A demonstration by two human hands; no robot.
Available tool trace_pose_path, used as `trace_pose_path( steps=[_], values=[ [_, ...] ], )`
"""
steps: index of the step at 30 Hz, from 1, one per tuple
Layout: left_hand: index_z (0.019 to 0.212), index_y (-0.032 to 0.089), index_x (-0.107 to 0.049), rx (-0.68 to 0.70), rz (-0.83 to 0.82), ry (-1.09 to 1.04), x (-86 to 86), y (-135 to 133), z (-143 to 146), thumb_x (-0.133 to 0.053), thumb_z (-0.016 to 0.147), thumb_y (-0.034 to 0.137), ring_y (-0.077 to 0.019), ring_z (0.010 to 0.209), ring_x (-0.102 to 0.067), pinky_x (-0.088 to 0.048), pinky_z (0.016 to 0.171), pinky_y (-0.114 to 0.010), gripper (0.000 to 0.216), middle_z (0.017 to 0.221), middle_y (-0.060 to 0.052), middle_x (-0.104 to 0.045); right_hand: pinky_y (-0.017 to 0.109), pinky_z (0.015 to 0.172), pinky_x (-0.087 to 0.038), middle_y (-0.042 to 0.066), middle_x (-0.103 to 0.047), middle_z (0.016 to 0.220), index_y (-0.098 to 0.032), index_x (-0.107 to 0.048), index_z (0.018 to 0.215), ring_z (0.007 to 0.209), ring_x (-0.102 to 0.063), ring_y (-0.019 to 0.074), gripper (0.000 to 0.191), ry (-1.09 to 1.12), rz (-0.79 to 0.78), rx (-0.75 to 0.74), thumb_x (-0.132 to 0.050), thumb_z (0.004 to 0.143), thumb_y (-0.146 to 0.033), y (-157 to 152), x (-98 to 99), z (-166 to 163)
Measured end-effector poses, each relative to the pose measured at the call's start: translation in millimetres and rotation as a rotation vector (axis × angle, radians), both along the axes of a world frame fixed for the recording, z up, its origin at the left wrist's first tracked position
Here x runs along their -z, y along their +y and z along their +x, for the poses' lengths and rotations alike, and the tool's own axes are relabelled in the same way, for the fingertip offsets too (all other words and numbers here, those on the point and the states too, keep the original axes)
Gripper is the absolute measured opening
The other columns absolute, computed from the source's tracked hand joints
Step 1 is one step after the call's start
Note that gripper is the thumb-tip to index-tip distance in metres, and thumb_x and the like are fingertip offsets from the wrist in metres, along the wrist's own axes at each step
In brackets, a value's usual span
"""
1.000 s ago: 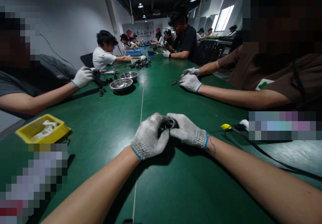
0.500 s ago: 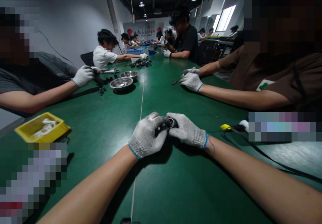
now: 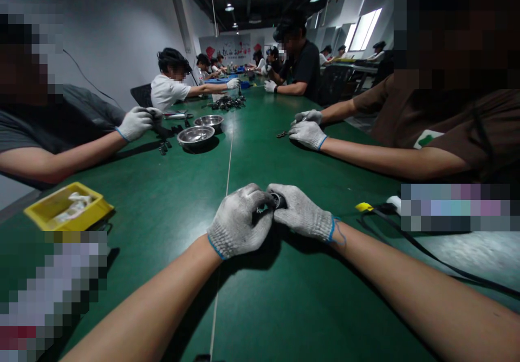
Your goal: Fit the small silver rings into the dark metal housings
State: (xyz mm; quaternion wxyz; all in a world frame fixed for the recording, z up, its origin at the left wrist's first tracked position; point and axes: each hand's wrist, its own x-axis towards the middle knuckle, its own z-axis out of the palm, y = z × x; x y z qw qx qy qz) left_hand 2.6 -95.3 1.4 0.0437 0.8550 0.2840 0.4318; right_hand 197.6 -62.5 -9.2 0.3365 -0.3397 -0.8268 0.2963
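In grey-white knit gloves, my two hands meet over the green table [image 3: 252,302]. My right hand [image 3: 303,210] is closed around a small round black part with a ring-shaped end [image 3: 278,200]. Pressed up to that part from the other side, my left hand [image 3: 241,220] has its fingers curled in a pinch. A small dark piece with a bright glint shows between the left thumb and fingers, too small to name. The gloves cover most of both pieces.
Two metal bowls [image 3: 195,136] stand ahead to the left, near a co-worker's gloved hand [image 3: 136,123]. At left is a yellow bin [image 3: 75,222] with white stuff inside. Another co-worker's gloved hands [image 3: 307,133] rest ahead right. A black cable [image 3: 422,251] crosses the right side.
The fingers of my left hand have shifted slightly right and closer around the round black part. My right hand stays nearly in place.
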Motion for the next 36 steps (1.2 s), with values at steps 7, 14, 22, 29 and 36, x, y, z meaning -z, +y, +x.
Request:
trace_pose_path(
  steps=[7,14,22,29,36],
  values=[
    [0.099,0.016,-0.066,0.023,-0.034,0.008,-2.0,-0.3,0.0,-0.058,0.088,0.016,-0.0192,0.076,-0.067,-0.058,0.067,-0.032,0.014,0.089,-0.008,-0.068,0.027,0.06,-0.03,-0.003,-0.052,0.069,-0.021,-0.047,0.073,0.064,-0.042,0.0132,0.022,-0.014,0.015,0.0,-0.066,0.076,-0.031,0.6,0.3,0.4],
    [0.098,0.016,-0.065,0.049,-0.049,0.048,-4.8,-1.0,-0.4,-0.057,0.087,0.015,-0.021,0.078,-0.068,-0.059,0.07,-0.034,0.013,0.09,-0.009,-0.068,0.027,0.059,-0.03,-0.004,-0.053,0.068,-0.021,-0.047,0.072,0.063,-0.043,0.0133,0.02,-0.015,-0.015,-0.004,-0.065,0.076,-0.031,-0.3,0.3,0.0],
    [0.096,0.019,-0.06,-0.022,-0.041,0.018,1.8,0.9,0.9,-0.056,0.092,0.019,-0.0198,0.074,-0.067,-0.058,0.067,-0.033,0.006,0.087,-0.008,-0.067,0.026,0.059,-0.032,-0.004,-0.054,0.067,-0.021,-0.048,0.071,0.063,-0.044,0.0128,0.017,-0.014,0.001,0.021,-0.064,0.074,-0.024,-0.3,0.8,0.7],
    [0.092,0.019,-0.067,-0.181,-0.144,-0.142,4.0,5.4,1.4,-0.062,0.092,0.017,-0.018,0.078,-0.071,-0.06,0.075,-0.031,0.006,0.085,-0.005,-0.073,0.027,0.066,-0.045,0.001,-0.069,0.078,-0.018,-0.065,0.083,0.07,-0.058,0.0154,0.015,0.108,-0.027,0.08,-0.069,0.078,-0.031,-1.9,-4.3,-2.2],
    [0.091,0.019,-0.075,-0.242,-0.311,-0.279,5.7,15.0,-0.4,-0.065,0.092,0.018,-0.0167,0.078,-0.074,-0.06,0.074,-0.029,0.011,0.085,-0.003,-0.078,0.031,0.07,-0.057,0.007,-0.079,0.087,-0.017,-0.077,0.093,0.076,-0.07,0.02,0.033,0.26,-0.194,0.164,-0.078,0.08,-0.047,1.8,-2.9,-3.9]
  ],
)
